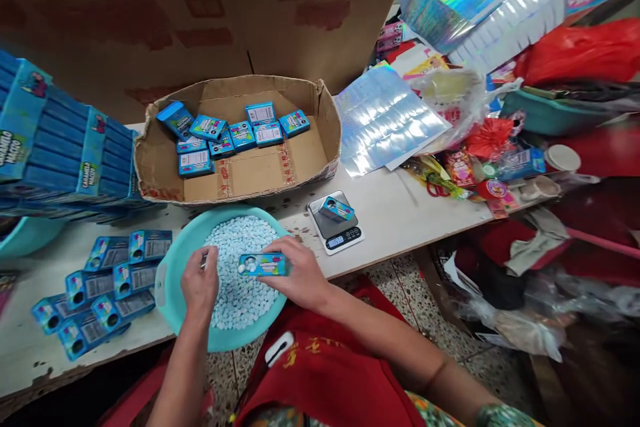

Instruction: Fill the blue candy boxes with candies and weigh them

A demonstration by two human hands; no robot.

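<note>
My right hand (pixel 300 273) grips a small blue candy box (pixel 273 265) over a turquoise basin (pixel 170 310). White pieces show at the box's round opening, which faces left. Many small pale candies (pixel 240 300) fill the basin. To the left, over the basin's edge, my left hand (pixel 201 280) is closed with its fingers pinched together. Whatever it may hold is too small to make out, and it is apart from the box. Just right of the basin, a digital scale (pixel 345 240) carries another blue box (pixel 338 208), lying tilted on its plate.
Behind the basin stands an open cardboard tray (pixel 255 173) with several blue boxes. More boxes with round openings (pixel 107 283) lie on the left of the table, below tall stacks (pixel 65 127). Shiny sheets (pixel 385 117) and clutter spread to the right.
</note>
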